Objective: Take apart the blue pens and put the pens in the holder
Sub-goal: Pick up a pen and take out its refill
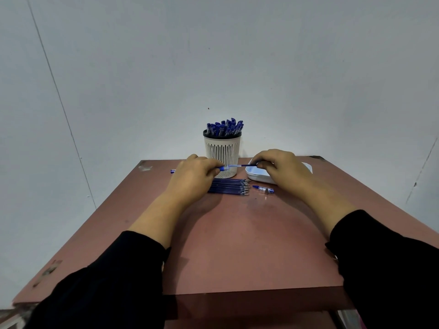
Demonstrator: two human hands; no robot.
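Left of centre in the frame: left hand [192,179], fingers curled round the blue-capped end of a pen [234,165]. Just left of that hand, a small blue piece [172,171] on the table, too small to name.

Centre: pen held level between both hands, in front of the white slotted holder [222,153], itself crammed with blue pens [224,128] at the far middle of the table [237,245]. Below the held pen, a neat row of bare refills [228,186], tips pointing right.

Right of centre: right hand [281,170], fingertips pinching the dark thin end of the pen, likely the refill being drawn out. Under that hand, a white tray [259,175] with a pale blue floor. In front of the tray, a short clear-and-blue pen part [263,188].

Handling, as a guess: light, stiff, smooth plastic, apt to slip; thin refill liable to bend, so better gripped near the barrel mouth and pulled straight along the axis.

Room: little slack around the hands, with holder behind, refills below, tray to the right. Broad bare table toward the bottom of the frame; far edge against the wall, side edges well apart from the work.
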